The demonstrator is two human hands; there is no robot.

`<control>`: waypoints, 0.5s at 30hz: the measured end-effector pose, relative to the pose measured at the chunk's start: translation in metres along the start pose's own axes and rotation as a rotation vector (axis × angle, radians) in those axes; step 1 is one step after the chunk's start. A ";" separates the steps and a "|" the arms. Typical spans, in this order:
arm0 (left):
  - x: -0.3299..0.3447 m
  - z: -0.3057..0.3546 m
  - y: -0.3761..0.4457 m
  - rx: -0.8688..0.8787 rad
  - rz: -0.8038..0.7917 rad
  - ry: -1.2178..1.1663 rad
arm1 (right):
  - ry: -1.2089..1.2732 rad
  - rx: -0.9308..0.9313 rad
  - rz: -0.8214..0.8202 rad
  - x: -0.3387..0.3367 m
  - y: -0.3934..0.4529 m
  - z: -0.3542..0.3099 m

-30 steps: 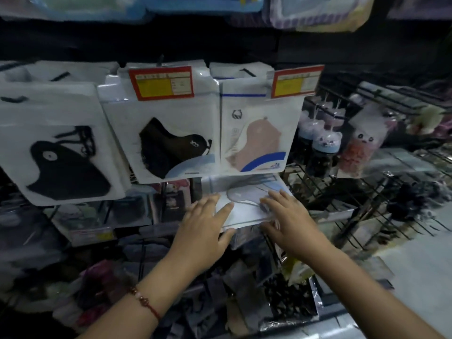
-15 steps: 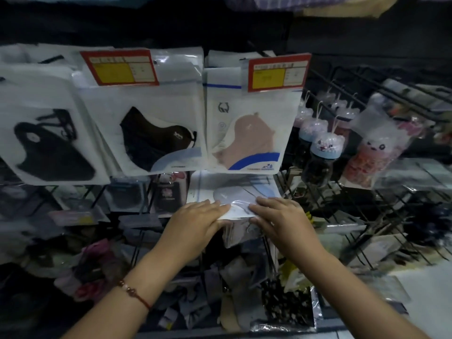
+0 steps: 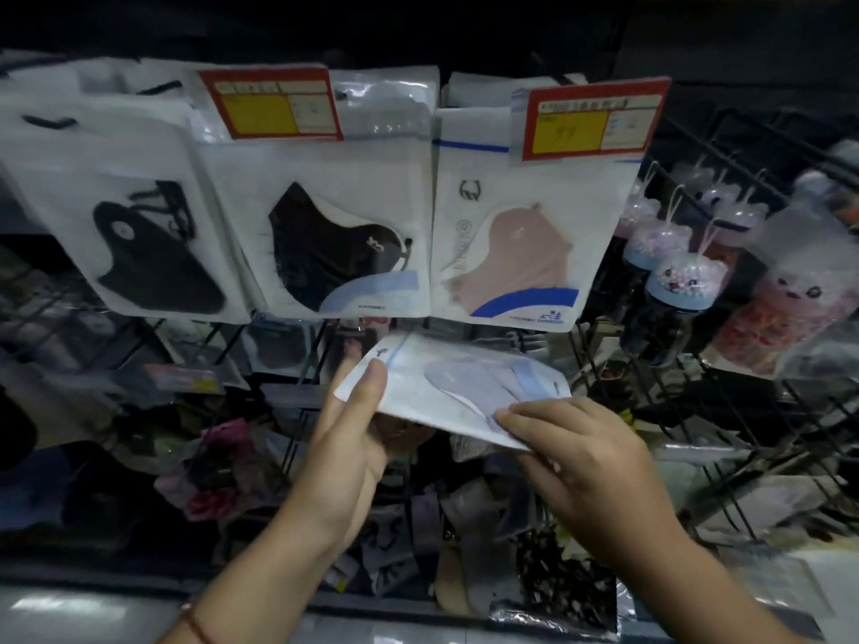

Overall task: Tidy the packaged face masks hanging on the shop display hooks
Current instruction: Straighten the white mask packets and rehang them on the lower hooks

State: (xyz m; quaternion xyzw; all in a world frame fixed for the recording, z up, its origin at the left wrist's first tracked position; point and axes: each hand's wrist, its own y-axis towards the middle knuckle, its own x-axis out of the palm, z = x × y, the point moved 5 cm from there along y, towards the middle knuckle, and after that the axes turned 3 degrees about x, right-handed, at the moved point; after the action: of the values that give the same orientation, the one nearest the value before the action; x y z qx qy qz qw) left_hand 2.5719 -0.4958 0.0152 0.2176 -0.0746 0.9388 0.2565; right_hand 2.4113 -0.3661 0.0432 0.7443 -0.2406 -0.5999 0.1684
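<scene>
A white pack with a pale lilac mask (image 3: 458, 388) lies almost flat below the hanging row. My left hand (image 3: 346, 453) pinches its left corner, thumb on top and fingers underneath. My right hand (image 3: 581, 462) grips its lower right edge, fingers curled over the top. Above hang three white mask packs on hooks: a black mask pack (image 3: 139, 234) at left, a second black mask pack (image 3: 334, 244) in the middle and a pink mask pack (image 3: 516, 244) to the right. Red and yellow price tags (image 3: 590, 118) sit over the two right packs.
Black wire racks (image 3: 725, 402) stretch to the right, holding small bottles with blue caps (image 3: 678, 290) and a bagged pink toy (image 3: 785, 313). Below the masks hang many small dark packets (image 3: 288, 350) and hair ties (image 3: 218, 462). A pale counter edge (image 3: 93, 611) runs along the bottom.
Both hands lay on the pale mask pack on the lower rack. Now they hold it by its ends, lifted and tilted, with the left thumb on top of its corner.
</scene>
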 end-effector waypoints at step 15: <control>-0.039 0.019 0.005 -0.077 0.131 0.288 | 0.321 0.299 -0.258 0.030 0.030 -0.005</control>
State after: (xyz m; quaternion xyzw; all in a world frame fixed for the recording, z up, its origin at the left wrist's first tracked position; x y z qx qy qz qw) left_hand 2.6066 -0.5227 0.0144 0.0654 -0.0873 0.9714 0.2108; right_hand 2.4167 -0.4074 0.0363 0.8712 -0.2000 -0.4481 0.0145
